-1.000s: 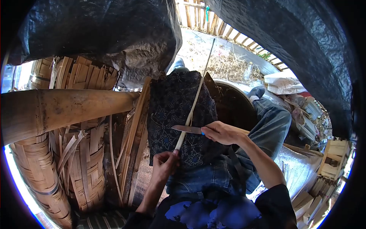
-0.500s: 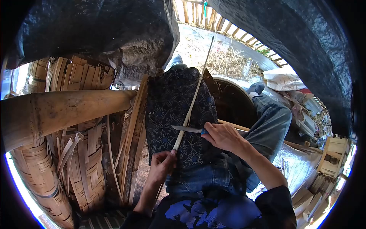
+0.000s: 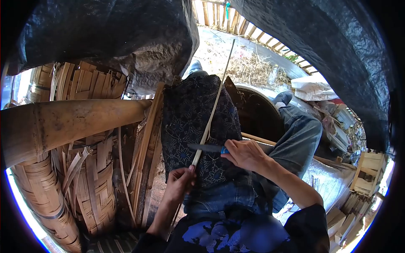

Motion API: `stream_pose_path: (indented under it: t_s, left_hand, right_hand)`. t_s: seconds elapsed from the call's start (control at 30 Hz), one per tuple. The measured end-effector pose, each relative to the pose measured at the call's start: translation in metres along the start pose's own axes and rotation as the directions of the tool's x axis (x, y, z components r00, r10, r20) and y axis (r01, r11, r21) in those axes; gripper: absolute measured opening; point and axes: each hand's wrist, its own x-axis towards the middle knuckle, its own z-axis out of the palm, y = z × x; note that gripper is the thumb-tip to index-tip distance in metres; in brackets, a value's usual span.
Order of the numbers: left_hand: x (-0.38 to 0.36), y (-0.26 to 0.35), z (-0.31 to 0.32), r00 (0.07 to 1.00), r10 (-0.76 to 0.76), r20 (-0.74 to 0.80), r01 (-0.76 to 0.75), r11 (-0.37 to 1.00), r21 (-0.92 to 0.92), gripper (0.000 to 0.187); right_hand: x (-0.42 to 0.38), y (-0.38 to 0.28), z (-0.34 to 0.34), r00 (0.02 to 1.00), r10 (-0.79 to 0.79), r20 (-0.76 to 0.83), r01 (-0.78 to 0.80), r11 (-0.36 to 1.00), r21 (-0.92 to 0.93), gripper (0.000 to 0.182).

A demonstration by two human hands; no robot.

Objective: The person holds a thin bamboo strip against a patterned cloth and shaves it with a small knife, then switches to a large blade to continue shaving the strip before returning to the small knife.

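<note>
A long, thin bamboo strip (image 3: 214, 105) slants up and away over a dark patterned cloth (image 3: 185, 109) on my lap. My left hand (image 3: 180, 181) is closed on the strip's near end, the thumb pressed along it. In my right hand (image 3: 246, 156) is a knife (image 3: 206, 147) with a blue handle; its blade lies across the strip a little above my left hand. A thin curl of fibre stands off the strip just beyond the blade. The fingers around the handle are closed.
A thick bamboo pole (image 3: 80, 122) juts in from the left, above woven bamboo baskets (image 3: 55, 198). Black plastic sheeting (image 3: 105, 33) hangs overhead. Behind my right knee sits a dark round container (image 3: 257, 114). Dry straw (image 3: 244, 67) litters the ground ahead.
My right hand and the knife have shifted slightly down along the strip, toward my left hand, and the blade is tilted differently. My left hand has stayed in place.
</note>
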Motion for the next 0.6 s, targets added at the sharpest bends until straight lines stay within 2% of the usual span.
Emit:
stream_pose_path:
  t_s: [0.07, 0.1, 0.13, 0.2, 0.33, 0.4, 0.43, 0.47, 0.53, 0.57, 0.6]
  left_hand:
    - [-0.001, 0.001, 0.0, 1.0, -0.008, -0.009, 0.008, 1.0, 0.013, 0.034]
    - [-0.001, 0.001, 0.0, 1.0, -0.012, -0.02, 0.012, 1.0, 0.018, 0.034]
    - [-0.002, 0.001, 0.001, 1.0, -0.007, -0.02, 0.008, 1.0, 0.023, 0.034]
    - [-0.001, 0.001, 0.001, 1.0, -0.015, -0.027, 0.015, 1.0, 0.007, 0.031]
    - [-0.002, 0.003, 0.005, 0.999, 0.012, -0.031, -0.011, 1.0, 0.025, 0.031]
    - [-0.001, 0.006, 0.01, 0.997, 0.026, -0.068, -0.023, 0.999, 0.042, 0.032]
    - [-0.002, 0.002, 0.012, 0.997, 0.04, -0.064, -0.037, 0.998, 0.043, 0.032]
    - [-0.004, -0.005, 0.014, 0.995, 0.046, -0.091, -0.041, 0.998, 0.052, 0.033]
    - [-0.001, -0.007, 0.009, 0.989, 0.055, -0.14, -0.047, 0.997, 0.064, 0.033]
    - [-0.004, -0.01, 0.007, 0.989, 0.053, -0.141, -0.044, 0.997, 0.064, 0.033]
    - [-0.001, -0.009, 0.009, 0.99, 0.062, -0.123, -0.055, 0.997, 0.061, 0.033]
  right_hand:
    - [0.007, 0.006, 0.005, 0.987, 0.088, -0.133, -0.103, 0.988, -0.111, 0.032]
    - [0.013, 0.008, 0.004, 0.974, 0.145, -0.174, -0.169, 0.977, -0.133, 0.032]
    - [0.017, 0.011, 0.002, 0.973, 0.144, -0.18, -0.169, 0.977, -0.133, 0.032]
    - [0.024, 0.018, 0.001, 0.988, 0.144, -0.062, -0.149, 0.986, -0.082, 0.031]
    - [0.032, 0.029, -0.012, 0.998, 0.055, 0.014, -0.053, 0.99, -0.134, 0.031]
    - [0.042, 0.031, -0.009, 0.95, 0.304, -0.065, -0.306, 0.878, -0.367, 0.033]
    - [0.052, 0.056, -0.007, 0.895, 0.398, -0.202, -0.442, 0.728, -0.525, 0.033]
    - [0.059, 0.07, -0.026, 0.805, 0.542, -0.241, -0.58, 0.804, -0.13, 0.031]
    - [0.053, 0.061, -0.046, 0.818, 0.461, -0.343, -0.491, 0.871, -0.002, 0.029]
    - [0.044, 0.044, -0.048, 0.825, 0.461, -0.328, -0.484, 0.875, 0.012, 0.029]
    - [0.03, 0.028, -0.048, 0.851, 0.446, -0.277, -0.419, 0.895, 0.153, 0.028]
